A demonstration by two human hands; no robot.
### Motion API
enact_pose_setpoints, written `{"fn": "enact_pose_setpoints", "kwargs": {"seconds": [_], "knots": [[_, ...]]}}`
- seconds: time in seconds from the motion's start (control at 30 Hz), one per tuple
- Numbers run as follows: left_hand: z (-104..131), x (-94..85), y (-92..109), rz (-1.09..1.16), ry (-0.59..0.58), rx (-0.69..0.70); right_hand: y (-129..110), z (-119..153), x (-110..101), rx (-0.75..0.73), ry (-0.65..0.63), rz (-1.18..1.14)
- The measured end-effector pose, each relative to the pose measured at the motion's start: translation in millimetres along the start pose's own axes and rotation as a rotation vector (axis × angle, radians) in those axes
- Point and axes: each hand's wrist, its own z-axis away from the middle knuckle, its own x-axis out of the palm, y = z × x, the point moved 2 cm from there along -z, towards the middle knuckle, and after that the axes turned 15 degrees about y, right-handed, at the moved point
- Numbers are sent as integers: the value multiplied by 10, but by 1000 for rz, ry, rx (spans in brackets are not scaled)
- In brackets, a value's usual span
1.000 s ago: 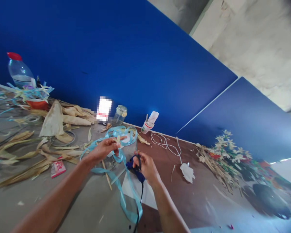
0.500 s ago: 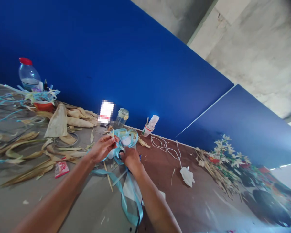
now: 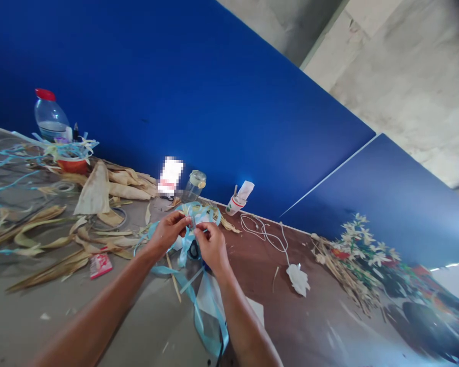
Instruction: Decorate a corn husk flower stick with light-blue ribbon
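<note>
Over the middle of the table, my left hand point(image 3: 171, 230) is closed in a pinch on a small piece at its fingertips, too small to make out. Close beside it on the right, my right hand point(image 3: 211, 243) pinches at the same spot, fingertips nearly meeting. Light blue ribbon point(image 3: 193, 295) lies in loops behind and below the hands and trails toward the near edge. Black scissor handles point(image 3: 194, 250) show just under my right hand among the ribbon. A thin stick point(image 3: 173, 279) lies beneath my left wrist.
Dried husks point(image 3: 46, 270) and a pink packet point(image 3: 100, 265) lie left. Toward the blue partition point(image 3: 214, 102) stand a bottle point(image 3: 50, 118), a lit phone point(image 3: 171, 176), a jar point(image 3: 194, 185) and a cup point(image 3: 235, 204). A white cable point(image 3: 265, 235) and white flowers point(image 3: 361, 242) are right.
My right hand has moved off the black scissor handles and up to my left fingertips, pinching there. My left hand has shifted slightly right. The view has moved a little.
</note>
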Motion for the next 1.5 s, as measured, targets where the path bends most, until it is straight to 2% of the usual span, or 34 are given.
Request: {"fn": "enact_pose_setpoints", "kwargs": {"seconds": [0.17, 0.3, 0.47, 0.57, 0.67, 0.77, 0.87, 0.93, 1.07, 1.27, 1.37, 1.5], "knots": [[-4, 16, -70, -26, -16, -15, -4, 34, 132, 129, 71, -74], [-17, 16, -110, -7, -20, -12, 29, 14, 182, 201, 44, -135], [-10, 13, -117, 63, -16, -88, 70, 37, 186, 243, -36, -222], [-13, 4, -124, 95, 4, -119, 144, 87, 80, 221, -88, -187], [-25, -6, -128, 106, 54, -123, 312, 168, -149, 181, -123, -71], [-30, -2, -115, 104, 88, -127, 536, 261, -444, 143, -116, 188], [-25, 5, -101, 70, 110, -141, 728, 360, -661, 170, -213, 429], [-22, 6, -105, 51, 108, -139, 792, 418, -730, 156, -281, 530], [-27, 1, -139, 42, 105, -121, 795, 483, -714, 140, -355, 620], [-29, 11, -134, 3, 98, -126, 747, 505, -601, 145, -367, 627], [-26, 15, -120, 4, 95, -126, 781, 520, -572, 149, -334, 581], [-38, 2, -141, 22, 102, -132, 885, 508, -595, 171, -204, 454]]}}
